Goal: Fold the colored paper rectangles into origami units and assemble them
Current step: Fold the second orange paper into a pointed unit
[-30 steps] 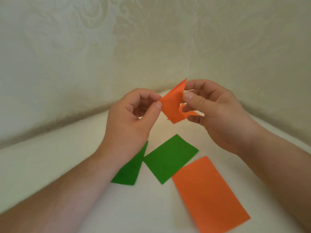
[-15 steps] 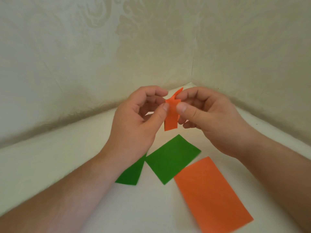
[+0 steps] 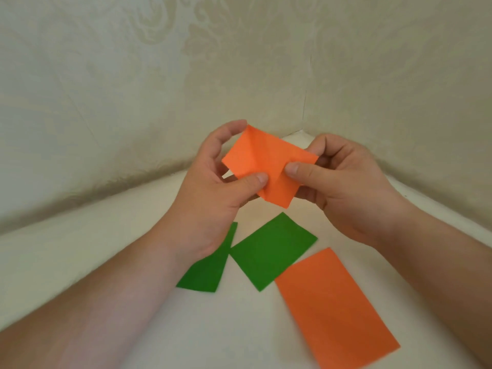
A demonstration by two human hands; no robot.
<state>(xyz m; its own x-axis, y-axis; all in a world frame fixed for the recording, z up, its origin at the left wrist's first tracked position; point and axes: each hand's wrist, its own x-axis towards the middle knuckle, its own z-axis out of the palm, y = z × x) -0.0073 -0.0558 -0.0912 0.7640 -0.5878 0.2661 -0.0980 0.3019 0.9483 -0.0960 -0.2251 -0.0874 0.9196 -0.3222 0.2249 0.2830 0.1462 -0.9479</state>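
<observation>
An orange sheet (image 3: 266,162), creased down its middle, is held above the table (image 3: 80,251), pinched between thumb and curled fingers of the left hand (image 3: 213,198) and the right hand (image 3: 343,187), thumbs pressed on its near face.

Likely home interior: cream damask-patterned wallpaper (image 3: 213,49) on two walls meeting at corner, plain white bench (image 3: 80,249) pushed into it.

Surface: white tabletop (image 3: 111,275) | centre: green paper rectangle (image 3: 271,251) | 9 o'clock of it: second green rectangle (image 3: 205,275), corners touching | 5 o'clock: orange paper rectangle (image 3: 335,307)
</observation>
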